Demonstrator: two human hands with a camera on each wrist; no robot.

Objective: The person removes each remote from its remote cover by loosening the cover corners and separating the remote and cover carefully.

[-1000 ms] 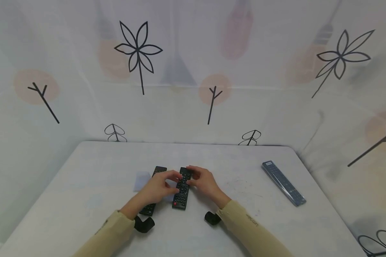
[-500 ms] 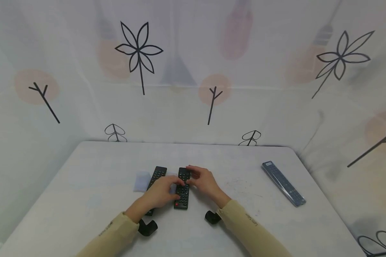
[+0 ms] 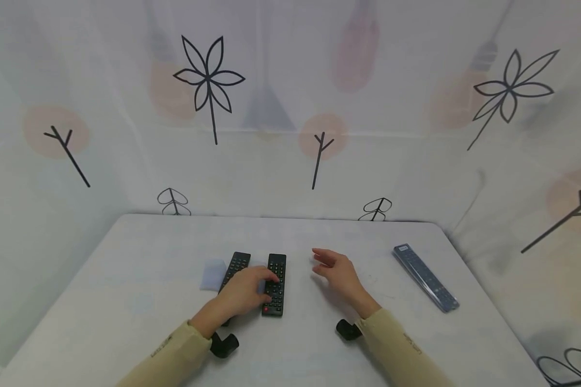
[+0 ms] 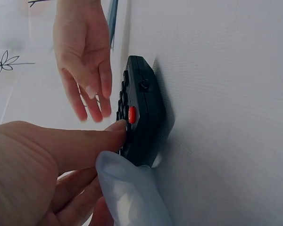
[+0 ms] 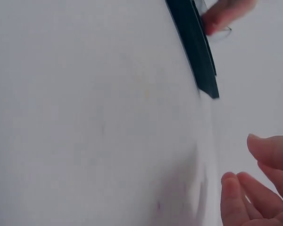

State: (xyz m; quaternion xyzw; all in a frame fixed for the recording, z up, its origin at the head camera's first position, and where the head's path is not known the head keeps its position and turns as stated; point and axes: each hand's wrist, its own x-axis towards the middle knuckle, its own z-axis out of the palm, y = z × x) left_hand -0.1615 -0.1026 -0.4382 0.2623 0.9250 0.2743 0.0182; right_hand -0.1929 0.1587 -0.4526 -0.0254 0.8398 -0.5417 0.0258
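The right hand (image 3: 338, 274) has moved right, away from the long black plastic remote (image 3: 277, 291), and hangs released. The left hand (image 3: 242, 289) rests relaxed fingers on that remote, flat on the white desk (image 3: 126, 301); its positioning looks nearly done, the plastic-wrapped blue-grey remote (image 3: 426, 278) apparently unhandled.

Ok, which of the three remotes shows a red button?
The middle remote, touched by the left hand: its red button sits at the end nearest the person. No red shows on the right remote or the partly hidden left remote.
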